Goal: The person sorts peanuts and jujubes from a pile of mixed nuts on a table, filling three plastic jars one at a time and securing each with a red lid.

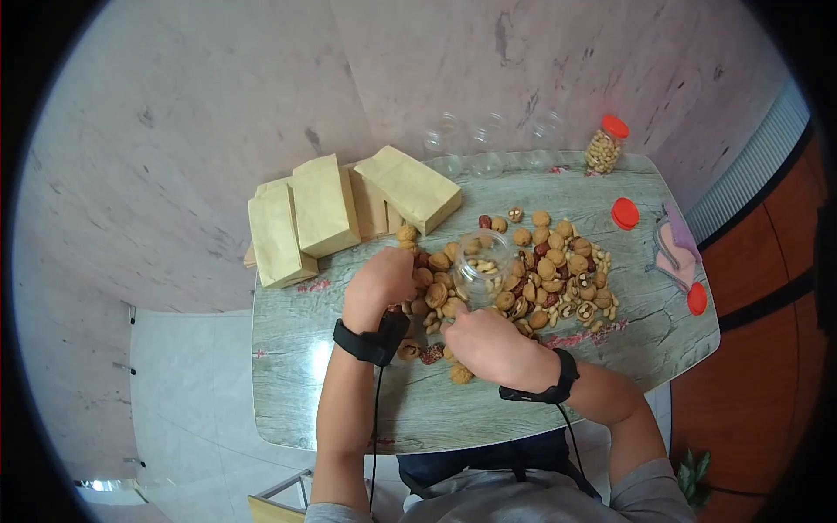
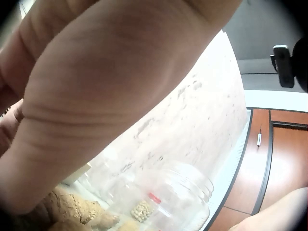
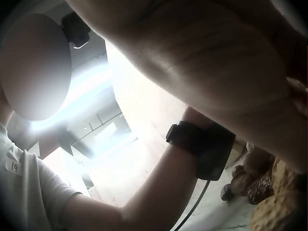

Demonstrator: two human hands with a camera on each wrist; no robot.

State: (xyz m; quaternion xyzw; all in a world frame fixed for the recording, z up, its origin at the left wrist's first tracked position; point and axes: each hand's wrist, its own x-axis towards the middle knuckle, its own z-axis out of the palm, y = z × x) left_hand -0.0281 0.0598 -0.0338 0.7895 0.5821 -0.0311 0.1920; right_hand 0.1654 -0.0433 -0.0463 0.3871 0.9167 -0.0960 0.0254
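My left hand [image 1: 381, 281] is among the walnuts [image 1: 436, 295] on the left side of a nut pile, its fingertips hidden behind the hand. Close to the middle, my right hand [image 1: 488, 345] reaches into the same pile with bent fingers, beside some peanuts [image 1: 432, 322]. I cannot tell what either hand holds. Just beyond the right hand is a clear open jar [image 1: 482, 272] with peanuts showing inside it. In the left wrist view the jar [image 2: 185, 195] appears past the palm. Red dates [image 3: 260, 189] and walnuts lie under the right hand in the right wrist view.
Tan paper bags [image 1: 323, 209] lie at the back left. Clear jars [image 1: 488, 144] line the back edge, beside a red-lidded jar of peanuts [image 1: 603, 150]. A red lid [image 1: 625, 213] and pink and purple cloths [image 1: 676, 248] are at the right.
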